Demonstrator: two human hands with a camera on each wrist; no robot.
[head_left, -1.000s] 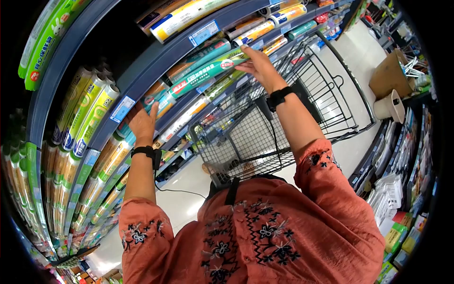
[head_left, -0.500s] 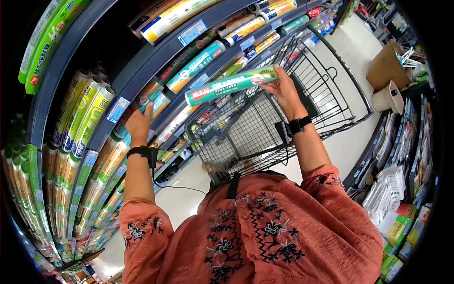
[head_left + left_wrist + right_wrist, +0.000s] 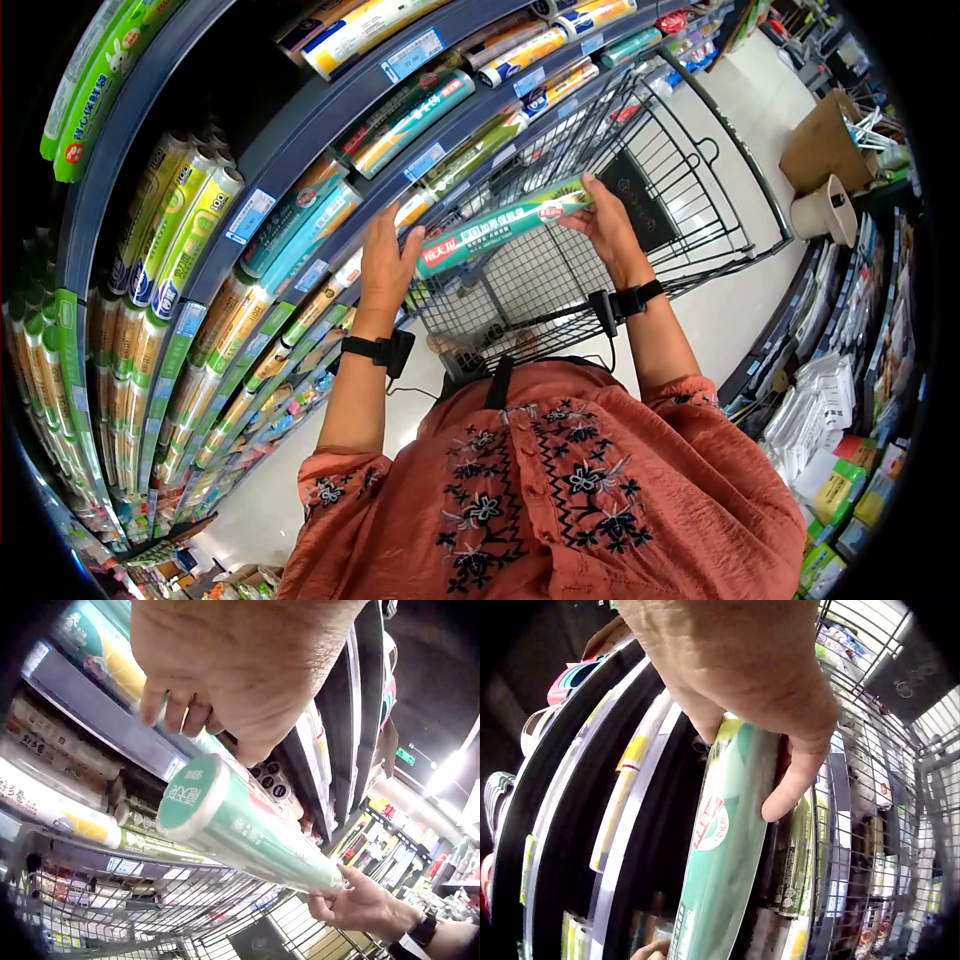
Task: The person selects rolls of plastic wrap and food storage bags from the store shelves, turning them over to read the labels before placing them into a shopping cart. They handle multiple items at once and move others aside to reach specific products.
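Observation:
A teal roll of plastic food bags (image 3: 490, 228) with a red logo spans the space between both hands, in front of the shelf and over the cart. My right hand (image 3: 612, 230) grips its far end, thumb on one side and fingers on the other, as the right wrist view shows on the roll's printed wrapper (image 3: 727, 855). Beside the near end is my left hand (image 3: 388, 265), fingers extended. In the left wrist view that hand (image 3: 232, 682) hangs above the roll's round end cap (image 3: 184, 799), its fingers not curled round it.
A wire shopping cart (image 3: 640, 200) with a dark panel stands just beyond my body. Curved store shelves (image 3: 285, 165) run along the left, stacked with similar rolls (image 3: 415, 120). Racks of packaged goods (image 3: 835, 290) line the right, near a cardboard box (image 3: 825, 150).
The right hand has drawn the roll off the shelf and back over the cart. My left hand has left the shelf and moved right, to the roll's near end.

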